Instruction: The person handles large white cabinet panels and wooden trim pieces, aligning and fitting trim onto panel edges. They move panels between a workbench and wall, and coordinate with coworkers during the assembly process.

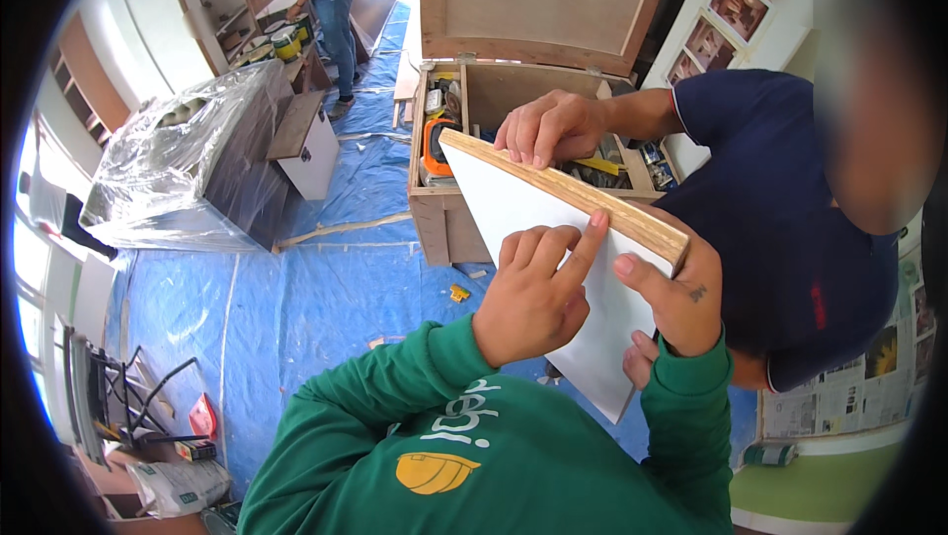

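A white-faced panel with a bare wood edge is held up at a tilt in front of me. My right hand grips its near right corner, thumb on the white face. My left hand holds nothing; its index finger is stretched out to the wood edge and the other fingers are curled. Across from me, a co-worker in a dark blue shirt rests one hand on the same edge. Fingertips, apparently the co-worker's other hand, show at the panel's lower right side.
Behind the panel stands an open wooden tool chest holding an orange-and-black tape measure. Blue sheeting covers the floor. Plastic-wrapped furniture stands left. A person in red is farther back, near cans.
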Action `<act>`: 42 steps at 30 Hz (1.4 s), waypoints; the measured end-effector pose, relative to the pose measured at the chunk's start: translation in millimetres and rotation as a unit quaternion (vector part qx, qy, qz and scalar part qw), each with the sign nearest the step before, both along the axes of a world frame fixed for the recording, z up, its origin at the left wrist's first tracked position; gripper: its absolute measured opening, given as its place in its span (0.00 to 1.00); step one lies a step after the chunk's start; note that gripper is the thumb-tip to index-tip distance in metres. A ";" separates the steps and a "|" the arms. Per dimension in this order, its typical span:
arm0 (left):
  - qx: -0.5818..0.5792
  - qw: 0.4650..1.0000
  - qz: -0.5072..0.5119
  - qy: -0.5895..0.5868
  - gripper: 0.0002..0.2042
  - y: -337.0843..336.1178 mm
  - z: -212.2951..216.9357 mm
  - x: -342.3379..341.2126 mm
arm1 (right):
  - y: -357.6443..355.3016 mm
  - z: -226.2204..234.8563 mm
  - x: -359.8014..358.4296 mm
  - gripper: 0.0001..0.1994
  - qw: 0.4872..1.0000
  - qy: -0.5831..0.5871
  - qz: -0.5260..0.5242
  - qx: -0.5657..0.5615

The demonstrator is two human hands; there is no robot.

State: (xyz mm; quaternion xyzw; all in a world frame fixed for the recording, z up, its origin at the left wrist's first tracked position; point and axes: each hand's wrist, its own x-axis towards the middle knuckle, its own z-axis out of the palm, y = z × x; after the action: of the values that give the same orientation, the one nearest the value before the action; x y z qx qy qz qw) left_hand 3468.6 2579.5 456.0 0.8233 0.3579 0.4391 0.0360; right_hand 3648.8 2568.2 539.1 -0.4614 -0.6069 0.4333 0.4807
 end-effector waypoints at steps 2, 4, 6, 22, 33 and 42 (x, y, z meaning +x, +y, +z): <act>-0.006 1.000 0.005 0.000 0.42 1.6 0.8 -2.2 | 4.2 1.1 -0.6 0.23 1.000 -0.012 0.006 0.001; -0.012 1.000 0.007 -0.002 0.42 3.1 0.6 -4.2 | 7.6 1.3 -1.4 0.23 1.000 -0.016 0.010 0.000; -0.019 1.000 0.009 -0.008 0.42 4.7 -3.1 -4.7 | 11.6 0.3 -1.6 0.23 1.000 -0.015 0.017 -0.001; -0.206 0.971 -0.030 -0.115 0.04 -2.0 -131.0 -55.9 | 38.2 -15.1 10.7 0.22 0.997 -0.071 0.011 -0.032; 0.013 0.997 -0.040 -0.070 0.27 18.3 -14.7 -10.4 | 51.0 -27.1 10.2 0.17 0.990 -0.135 -0.030 0.013; 0.005 0.996 -0.080 -0.046 0.33 38.0 10.0 23.9 | 57.3 -47.3 17.4 0.17 0.979 -0.184 -0.008 0.087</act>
State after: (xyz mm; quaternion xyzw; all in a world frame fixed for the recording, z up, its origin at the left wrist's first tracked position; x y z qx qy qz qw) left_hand 3492.5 2617.6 466.0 0.8282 0.2871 0.4741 0.0834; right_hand 3666.3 2625.5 491.8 -0.4941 -0.7169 0.2825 0.4027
